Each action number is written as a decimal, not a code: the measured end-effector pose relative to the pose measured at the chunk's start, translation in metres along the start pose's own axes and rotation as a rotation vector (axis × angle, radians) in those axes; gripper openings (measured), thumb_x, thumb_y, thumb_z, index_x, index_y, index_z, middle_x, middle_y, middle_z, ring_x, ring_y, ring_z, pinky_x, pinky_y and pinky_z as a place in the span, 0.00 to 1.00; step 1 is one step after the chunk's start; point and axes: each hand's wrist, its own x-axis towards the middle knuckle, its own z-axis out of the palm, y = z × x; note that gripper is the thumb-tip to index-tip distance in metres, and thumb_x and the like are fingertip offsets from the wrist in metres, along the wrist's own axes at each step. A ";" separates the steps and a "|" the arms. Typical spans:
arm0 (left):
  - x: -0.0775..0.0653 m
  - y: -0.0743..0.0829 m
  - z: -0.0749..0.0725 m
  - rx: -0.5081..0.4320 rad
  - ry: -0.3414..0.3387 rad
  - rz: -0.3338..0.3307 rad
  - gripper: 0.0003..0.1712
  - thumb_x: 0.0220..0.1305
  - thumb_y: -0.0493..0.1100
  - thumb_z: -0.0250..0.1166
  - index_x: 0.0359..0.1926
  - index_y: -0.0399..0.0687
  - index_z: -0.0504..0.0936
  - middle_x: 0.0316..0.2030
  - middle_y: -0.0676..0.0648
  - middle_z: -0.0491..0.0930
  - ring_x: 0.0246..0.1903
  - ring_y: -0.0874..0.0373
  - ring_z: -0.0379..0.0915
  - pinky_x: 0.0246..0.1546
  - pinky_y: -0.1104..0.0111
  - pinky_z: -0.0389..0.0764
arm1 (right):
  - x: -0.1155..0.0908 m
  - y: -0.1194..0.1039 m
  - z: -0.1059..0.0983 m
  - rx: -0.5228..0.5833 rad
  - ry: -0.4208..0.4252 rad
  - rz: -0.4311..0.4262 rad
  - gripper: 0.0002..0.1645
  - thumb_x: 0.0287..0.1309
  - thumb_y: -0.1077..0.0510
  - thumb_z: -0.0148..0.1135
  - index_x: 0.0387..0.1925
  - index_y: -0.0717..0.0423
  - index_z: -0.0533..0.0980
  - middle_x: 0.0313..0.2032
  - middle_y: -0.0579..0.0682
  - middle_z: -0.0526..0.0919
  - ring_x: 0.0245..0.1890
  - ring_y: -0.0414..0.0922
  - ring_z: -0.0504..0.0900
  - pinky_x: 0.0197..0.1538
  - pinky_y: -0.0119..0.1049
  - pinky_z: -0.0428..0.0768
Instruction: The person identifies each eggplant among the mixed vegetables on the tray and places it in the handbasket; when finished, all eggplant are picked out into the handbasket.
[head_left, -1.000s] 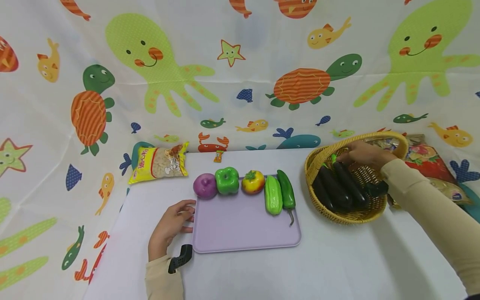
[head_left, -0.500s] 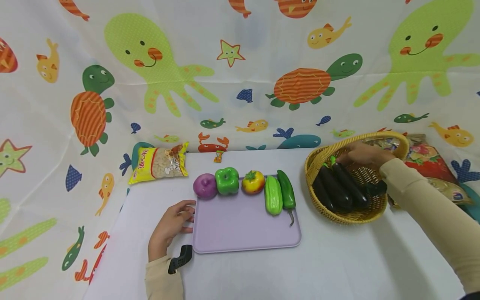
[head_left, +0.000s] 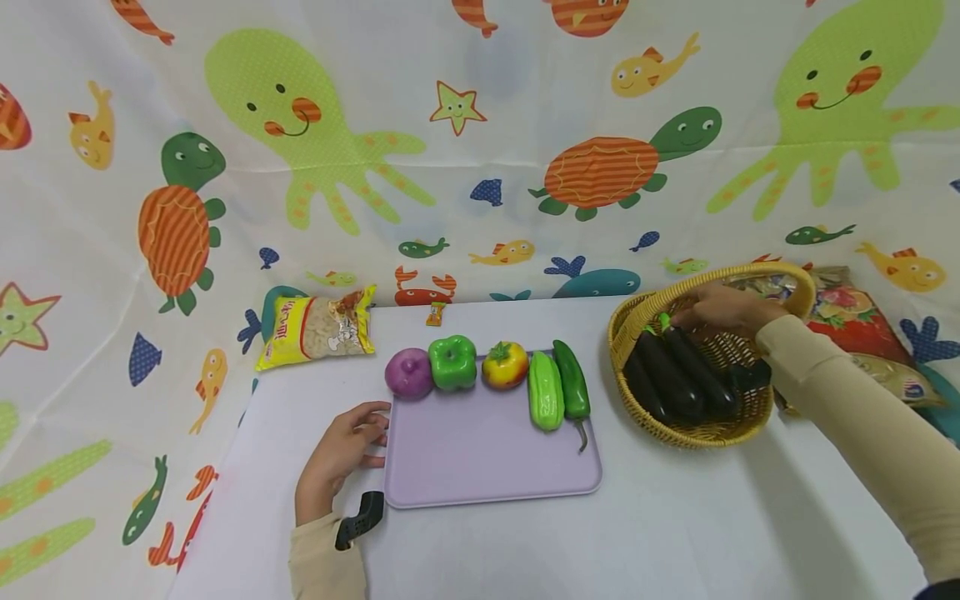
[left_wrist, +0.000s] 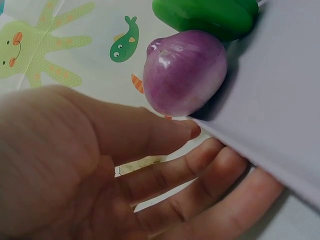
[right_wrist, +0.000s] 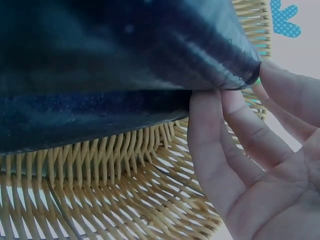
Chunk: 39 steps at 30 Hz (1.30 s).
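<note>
In the head view, my right hand (head_left: 720, 308) reaches under the basket's handle and pinches the stem end of an eggplant (head_left: 701, 367). The right wrist view shows the thumb on the tip of that eggplant (right_wrist: 200, 45) and fingers below it. Another eggplant (head_left: 667, 383) lies beside it in the wicker basket (head_left: 753, 429). My left hand (head_left: 337, 454) rests at the left edge of the lilac tray (head_left: 487, 467), fingers loosely bent and fingertips at its rim. On the tray sit a purple onion (head_left: 409, 373), green bell pepper (head_left: 453, 362), red-yellow tomato-like fruit (head_left: 506, 365), pale green ridged vegetable (head_left: 546, 392) and green chili (head_left: 572, 379).
A yellow snack bag (head_left: 318, 327) lies at the back left. Near the back edge is a small orange wrapped candy (head_left: 435, 314). Red and brown packages (head_left: 855, 325) lean behind the basket on the right. A printed curtain (head_left: 480, 167) hangs behind the white table (head_left: 637, 533).
Almost nothing has moved. Both hands keep their places, the right at the eggplant and the left at the tray's edge; the head view has shifted very slightly.
</note>
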 end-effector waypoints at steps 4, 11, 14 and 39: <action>0.001 -0.001 0.000 0.004 -0.001 0.002 0.20 0.66 0.33 0.48 0.58 0.43 0.69 0.45 0.39 0.69 0.37 0.51 0.71 0.29 0.58 0.83 | 0.000 0.000 0.001 0.024 -0.015 0.005 0.27 0.62 0.60 0.52 0.59 0.70 0.62 0.48 0.61 0.75 0.42 0.49 0.76 0.48 0.49 0.77; 0.001 -0.003 -0.002 0.018 -0.003 0.000 0.20 0.65 0.33 0.48 0.58 0.43 0.69 0.44 0.39 0.69 0.36 0.51 0.71 0.29 0.59 0.83 | 0.001 0.003 0.003 0.006 -0.026 -0.012 0.26 0.62 0.63 0.50 0.60 0.71 0.61 0.46 0.61 0.76 0.41 0.48 0.77 0.46 0.47 0.79; 0.001 -0.003 -0.002 0.025 -0.003 -0.002 0.21 0.65 0.32 0.47 0.58 0.44 0.69 0.44 0.39 0.70 0.36 0.51 0.71 0.29 0.59 0.83 | 0.001 0.003 0.004 -0.027 -0.012 -0.017 0.24 0.62 0.64 0.50 0.58 0.70 0.64 0.42 0.57 0.77 0.37 0.46 0.77 0.44 0.47 0.79; 0.001 0.004 -0.010 0.077 0.019 0.010 0.22 0.67 0.36 0.47 0.62 0.43 0.65 0.47 0.38 0.68 0.42 0.49 0.71 0.34 0.61 0.82 | -0.063 -0.013 0.053 -0.546 0.429 -0.299 0.24 0.63 0.58 0.52 0.58 0.66 0.67 0.50 0.66 0.74 0.49 0.61 0.73 0.48 0.59 0.72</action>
